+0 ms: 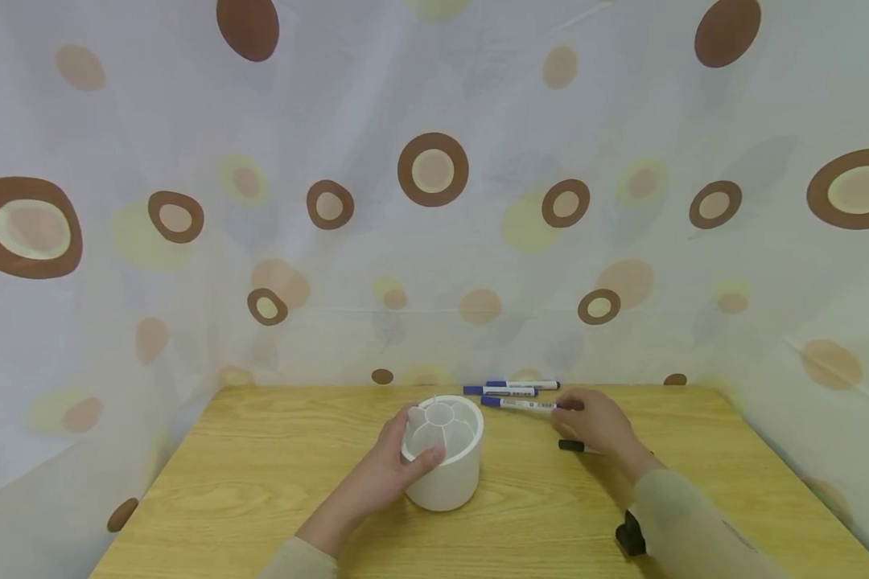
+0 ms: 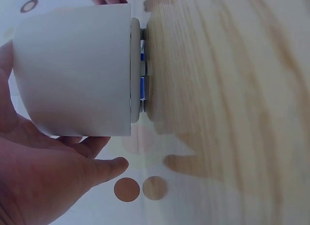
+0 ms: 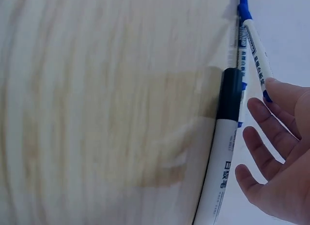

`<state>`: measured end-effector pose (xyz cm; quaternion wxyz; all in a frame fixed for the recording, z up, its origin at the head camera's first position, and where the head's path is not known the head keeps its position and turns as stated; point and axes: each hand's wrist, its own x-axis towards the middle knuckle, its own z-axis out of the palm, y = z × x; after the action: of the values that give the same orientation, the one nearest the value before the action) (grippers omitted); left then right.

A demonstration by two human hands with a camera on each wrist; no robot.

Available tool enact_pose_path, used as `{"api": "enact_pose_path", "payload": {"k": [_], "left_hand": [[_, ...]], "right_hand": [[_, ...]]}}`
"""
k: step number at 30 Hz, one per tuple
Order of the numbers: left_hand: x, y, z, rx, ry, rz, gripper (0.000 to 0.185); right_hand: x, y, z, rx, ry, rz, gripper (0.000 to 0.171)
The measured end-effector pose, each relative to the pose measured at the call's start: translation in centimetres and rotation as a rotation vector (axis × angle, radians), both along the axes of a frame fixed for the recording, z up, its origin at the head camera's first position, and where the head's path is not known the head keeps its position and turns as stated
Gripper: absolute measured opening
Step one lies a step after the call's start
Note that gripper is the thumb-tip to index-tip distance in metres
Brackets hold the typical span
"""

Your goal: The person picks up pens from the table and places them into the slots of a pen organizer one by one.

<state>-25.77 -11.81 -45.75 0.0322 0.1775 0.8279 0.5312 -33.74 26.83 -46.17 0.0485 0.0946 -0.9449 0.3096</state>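
Observation:
A white round pen holder with divided compartments [image 1: 452, 478] stands on the table, and my left hand [image 1: 382, 476] grips its left side. The left thumb lies over the rim. In the left wrist view, the holder's smooth wall [image 2: 77, 72] sits above a thin base with small feet. At the back right, my right hand [image 1: 595, 420] pinches the end of a blue-capped whiteboard marker [image 1: 525, 404] between thumb and fingers. That marker [image 3: 256, 53] slants away from the hand, its blue cap at the far end; the other right fingers are spread.
Two more blue-capped markers [image 1: 503, 392] lie just behind, by the patterned curtain [image 1: 434, 241]. A black-capped marker [image 3: 220, 162] lies on the wooden table [image 1: 261, 474] below the right hand. A black device [image 1: 630, 535] is at the right sleeve.

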Motion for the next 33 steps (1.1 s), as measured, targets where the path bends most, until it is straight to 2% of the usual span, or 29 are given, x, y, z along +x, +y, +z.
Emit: {"api": "enact_pose_path", "payload": {"k": [8, 12, 16, 26, 33], "left_hand": [[0.1, 0.1, 0.0, -0.002, 0.014, -0.008, 0.085], [0.1, 0.1, 0.0, 0.011, 0.017, -0.016, 0.084], [0.3, 0.1, 0.0, 0.007, 0.005, -0.015, 0.085], [0.3, -0.1, 0.2, -0.018, -0.003, -0.010, 0.085], [0.2, -0.1, 0.4, 0.001, 0.001, -0.019, 0.082]], "right_hand": [[1.5, -0.8, 1.0, -0.135, 0.039, -0.055, 0.030], [1.9, -1.3, 1.4, -0.170, 0.047, -0.072, 0.037], [2.2, -1.8, 2.1, -0.198, 0.088, -0.073, 0.036], [3.2, -3.2, 5.1, -0.222, 0.175, -0.042, 0.035], [4.0, -4.4, 7.7, -0.237, 0.204, -0.021, 0.038]]}}
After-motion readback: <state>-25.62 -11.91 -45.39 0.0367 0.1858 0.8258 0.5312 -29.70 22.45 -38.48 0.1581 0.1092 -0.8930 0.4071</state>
